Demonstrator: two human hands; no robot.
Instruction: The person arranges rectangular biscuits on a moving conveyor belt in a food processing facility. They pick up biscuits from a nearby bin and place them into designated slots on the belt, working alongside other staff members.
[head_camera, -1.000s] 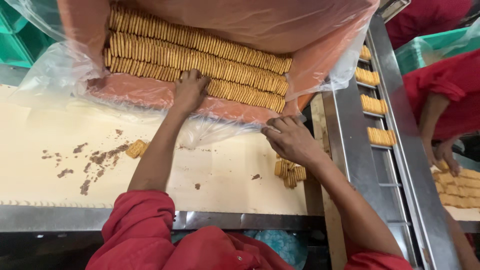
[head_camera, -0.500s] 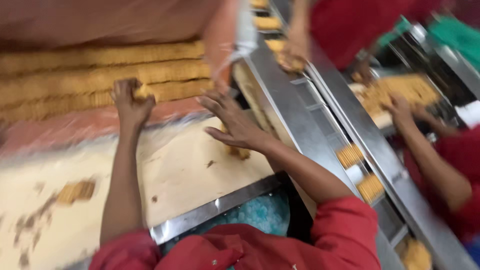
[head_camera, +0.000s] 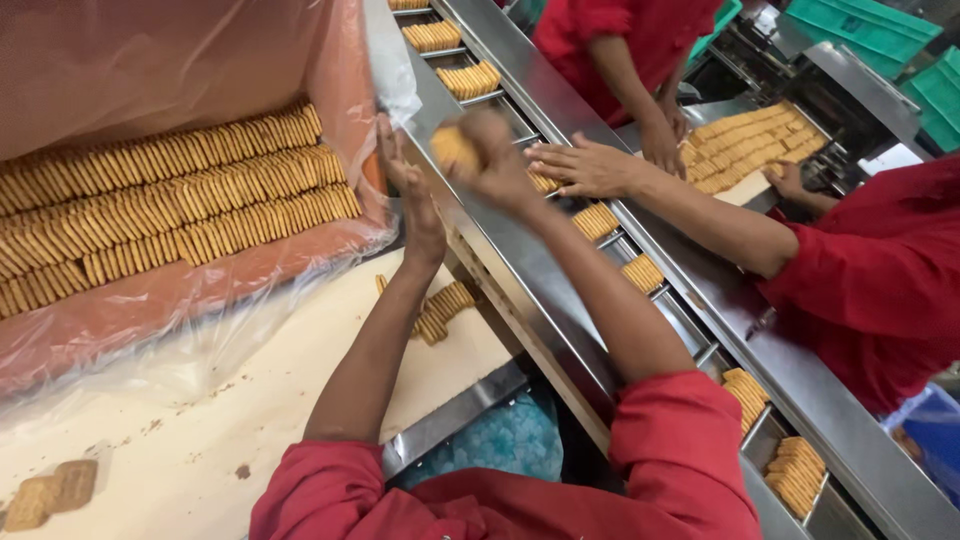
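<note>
The biscuits (head_camera: 180, 205) look dry and matt, with a rough, ridged, baked surface. They lie in a box lined with thin clear plastic film (head_camera: 150, 300), glossy and crinkled, which catches the light. The bench (head_camera: 250, 400) has a pale, matt top, smooth but dusted with crumbs. The conveyor (head_camera: 560, 300) is brushed metal, grey and shiny, with smooth, reflective rails. The sleeves (head_camera: 680, 450) are red cloth, soft and matt. The crates (head_camera: 860, 25) at the back are green plastic with a ribbed, slightly glossy surface.
</note>
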